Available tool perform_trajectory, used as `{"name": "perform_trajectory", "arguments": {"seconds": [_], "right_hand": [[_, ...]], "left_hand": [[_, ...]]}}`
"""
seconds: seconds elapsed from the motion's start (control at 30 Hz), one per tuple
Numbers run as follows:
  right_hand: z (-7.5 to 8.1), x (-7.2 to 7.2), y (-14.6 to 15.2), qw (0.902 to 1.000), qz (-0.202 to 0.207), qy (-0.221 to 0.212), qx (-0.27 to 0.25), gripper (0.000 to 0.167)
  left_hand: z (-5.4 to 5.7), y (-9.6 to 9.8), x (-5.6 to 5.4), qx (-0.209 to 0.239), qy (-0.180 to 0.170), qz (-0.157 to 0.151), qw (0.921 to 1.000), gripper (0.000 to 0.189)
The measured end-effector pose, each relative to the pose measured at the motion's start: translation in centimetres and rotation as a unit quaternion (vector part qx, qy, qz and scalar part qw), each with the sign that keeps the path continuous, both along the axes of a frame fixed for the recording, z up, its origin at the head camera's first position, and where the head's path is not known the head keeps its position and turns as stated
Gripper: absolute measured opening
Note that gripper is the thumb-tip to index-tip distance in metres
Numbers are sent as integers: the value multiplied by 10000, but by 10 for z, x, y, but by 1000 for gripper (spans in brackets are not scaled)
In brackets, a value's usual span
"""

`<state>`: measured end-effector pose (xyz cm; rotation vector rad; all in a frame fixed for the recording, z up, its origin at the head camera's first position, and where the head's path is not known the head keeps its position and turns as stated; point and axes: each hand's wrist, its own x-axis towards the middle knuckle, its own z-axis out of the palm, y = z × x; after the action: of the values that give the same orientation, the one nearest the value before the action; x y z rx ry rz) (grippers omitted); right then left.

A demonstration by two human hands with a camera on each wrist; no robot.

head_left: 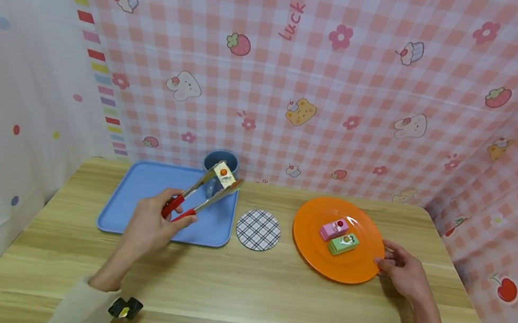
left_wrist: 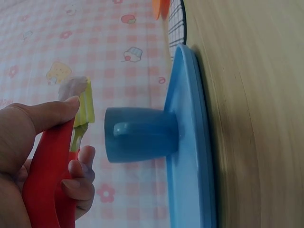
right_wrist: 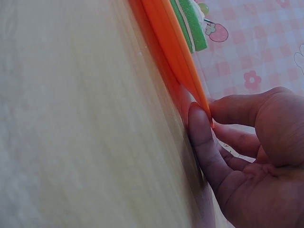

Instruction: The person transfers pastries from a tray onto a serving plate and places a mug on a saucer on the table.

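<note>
From where I stand, the person's left hand (head_left: 153,221) is curled round the red handles of a pair of tongs (left_wrist: 50,166), thumb on one handle and fingers by the other, the hand partly closed. Between the tips of the tongs is a small pale yellow cake slice (head_left: 225,175) with an orange dot on top, held up in the air over the far right part of a blue tray (head_left: 160,182), near a blue cup (left_wrist: 140,135) that stands upright on that tray. The right hand (head_left: 404,274) pinches the right edge of an orange plate (head_left: 307,241), with a digit on either side of the rim. On the plate lie a pink cake slice (head_left: 334,228) and a green cake slice (head_left: 343,243), side by side; whether they touch I can't tell. Between tray and plate a round checked coaster (head_left: 258,230) lies flat, apart from both. Everything rests on a wooden table (head_left: 248,299), and behind it hangs a pink checked cloth (head_left: 268,77) printed with flowers, strawberries and cupcakes.
</note>
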<state>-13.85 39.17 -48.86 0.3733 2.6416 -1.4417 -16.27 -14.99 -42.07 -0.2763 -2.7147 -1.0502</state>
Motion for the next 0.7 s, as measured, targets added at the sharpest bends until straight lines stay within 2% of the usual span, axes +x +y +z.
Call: {"name": "perform_trajectory", "arguments": {"seconds": [0.7], "right_hand": [[-3,-1,1,10000,-23,0,-73,63]], "left_hand": [[-9,31,-3,242,-317,-348,9986,48]]}}
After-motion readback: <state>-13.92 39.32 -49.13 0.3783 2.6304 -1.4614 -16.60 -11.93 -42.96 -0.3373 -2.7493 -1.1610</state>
